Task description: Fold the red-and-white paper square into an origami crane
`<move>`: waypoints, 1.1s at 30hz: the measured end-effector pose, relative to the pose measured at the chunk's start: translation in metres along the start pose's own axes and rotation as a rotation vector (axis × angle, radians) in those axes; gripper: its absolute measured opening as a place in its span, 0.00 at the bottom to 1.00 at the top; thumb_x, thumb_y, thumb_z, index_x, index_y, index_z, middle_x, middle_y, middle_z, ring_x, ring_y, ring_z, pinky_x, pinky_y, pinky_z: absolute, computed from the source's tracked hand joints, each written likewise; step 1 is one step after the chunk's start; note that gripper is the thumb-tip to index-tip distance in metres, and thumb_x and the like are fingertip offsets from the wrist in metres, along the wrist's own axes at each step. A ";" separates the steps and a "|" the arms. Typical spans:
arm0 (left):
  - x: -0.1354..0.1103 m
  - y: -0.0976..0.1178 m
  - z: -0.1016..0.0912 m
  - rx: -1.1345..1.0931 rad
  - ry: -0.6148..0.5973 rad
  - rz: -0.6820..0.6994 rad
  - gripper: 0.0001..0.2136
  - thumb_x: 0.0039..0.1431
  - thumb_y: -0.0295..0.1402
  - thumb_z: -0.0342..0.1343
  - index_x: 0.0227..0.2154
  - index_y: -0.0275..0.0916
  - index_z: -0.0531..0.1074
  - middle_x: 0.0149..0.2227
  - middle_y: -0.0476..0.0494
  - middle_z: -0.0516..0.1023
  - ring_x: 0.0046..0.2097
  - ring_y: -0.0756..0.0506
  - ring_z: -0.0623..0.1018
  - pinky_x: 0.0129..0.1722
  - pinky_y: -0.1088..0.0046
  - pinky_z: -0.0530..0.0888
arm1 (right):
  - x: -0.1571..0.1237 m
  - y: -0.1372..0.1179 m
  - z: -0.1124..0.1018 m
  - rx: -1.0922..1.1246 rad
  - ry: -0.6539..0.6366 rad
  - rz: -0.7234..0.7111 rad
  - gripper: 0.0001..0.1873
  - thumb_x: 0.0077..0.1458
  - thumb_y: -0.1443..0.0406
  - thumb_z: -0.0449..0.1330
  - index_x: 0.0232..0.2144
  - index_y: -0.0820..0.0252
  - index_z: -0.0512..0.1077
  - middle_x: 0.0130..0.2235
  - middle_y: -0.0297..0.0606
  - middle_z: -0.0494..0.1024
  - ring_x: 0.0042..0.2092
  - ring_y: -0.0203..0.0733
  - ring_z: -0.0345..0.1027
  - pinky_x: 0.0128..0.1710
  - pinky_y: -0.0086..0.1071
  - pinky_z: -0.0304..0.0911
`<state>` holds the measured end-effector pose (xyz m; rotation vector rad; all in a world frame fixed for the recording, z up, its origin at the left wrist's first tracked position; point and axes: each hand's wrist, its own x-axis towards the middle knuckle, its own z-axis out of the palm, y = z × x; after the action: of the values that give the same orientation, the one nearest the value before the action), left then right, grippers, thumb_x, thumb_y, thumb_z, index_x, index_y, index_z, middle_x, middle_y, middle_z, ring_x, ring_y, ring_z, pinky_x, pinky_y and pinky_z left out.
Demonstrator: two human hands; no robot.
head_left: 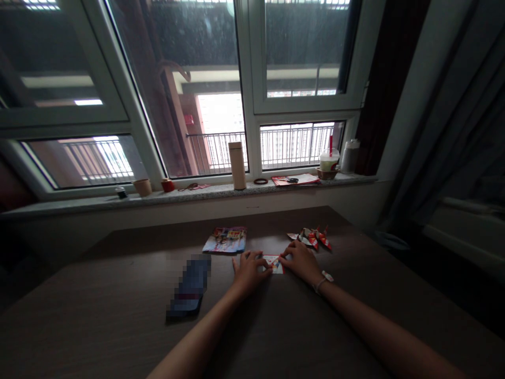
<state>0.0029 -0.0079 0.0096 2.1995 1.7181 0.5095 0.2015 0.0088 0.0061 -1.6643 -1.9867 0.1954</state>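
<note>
A small printed sheet of paper [275, 263], white with red edges and coloured pictures, lies on the dark table between my hands. My left hand [251, 269] pinches its left side with thumb and finger. At its upper right, the fingers of my right hand [301, 259] close on the edge; a bracelet circles that wrist. Just beyond my right hand sit several folded paper pieces [315, 238] in red and white. Behind my left hand rests a stack of colourful printed sheets [225, 239].
A blurred-out dark blue object [191, 287] lies left of my left arm on the table [98, 295]. Along the windowsill stand a beige bottle [237, 166], a paper cup [142, 187], a lidded drink cup with straw [329, 160], a grey bottle [349, 156] and scissors [292, 180] on papers.
</note>
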 end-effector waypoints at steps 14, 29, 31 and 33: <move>0.000 -0.002 0.003 0.002 0.021 -0.008 0.08 0.57 0.45 0.58 0.35 0.52 0.80 0.61 0.51 0.68 0.65 0.32 0.55 0.62 0.34 0.42 | -0.004 0.004 0.002 0.016 -0.057 -0.038 0.22 0.47 0.50 0.66 0.41 0.54 0.77 0.48 0.42 0.71 0.52 0.50 0.64 0.52 0.39 0.58; 0.000 0.000 0.001 -0.014 0.021 -0.029 0.07 0.56 0.44 0.59 0.34 0.52 0.80 0.62 0.51 0.68 0.66 0.32 0.55 0.62 0.35 0.42 | -0.011 0.001 0.005 -0.030 -0.037 -0.078 0.27 0.45 0.47 0.65 0.41 0.58 0.75 0.48 0.45 0.70 0.52 0.51 0.64 0.53 0.40 0.58; 0.000 0.001 0.000 -0.012 0.026 -0.032 0.07 0.56 0.44 0.60 0.34 0.52 0.80 0.61 0.52 0.69 0.65 0.32 0.56 0.62 0.35 0.43 | -0.012 0.000 0.005 -0.033 -0.025 -0.083 0.28 0.45 0.46 0.65 0.41 0.58 0.74 0.48 0.45 0.70 0.52 0.51 0.64 0.53 0.40 0.58; 0.000 0.002 0.000 -0.007 0.016 -0.032 0.07 0.55 0.44 0.60 0.34 0.52 0.80 0.61 0.51 0.68 0.65 0.31 0.56 0.61 0.34 0.44 | -0.013 -0.002 0.006 -0.038 -0.014 -0.083 0.28 0.44 0.45 0.64 0.41 0.59 0.74 0.48 0.45 0.70 0.52 0.52 0.64 0.53 0.40 0.59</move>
<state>0.0042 -0.0085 0.0108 2.1647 1.7542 0.5265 0.1984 -0.0027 -0.0019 -1.6035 -2.0780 0.1406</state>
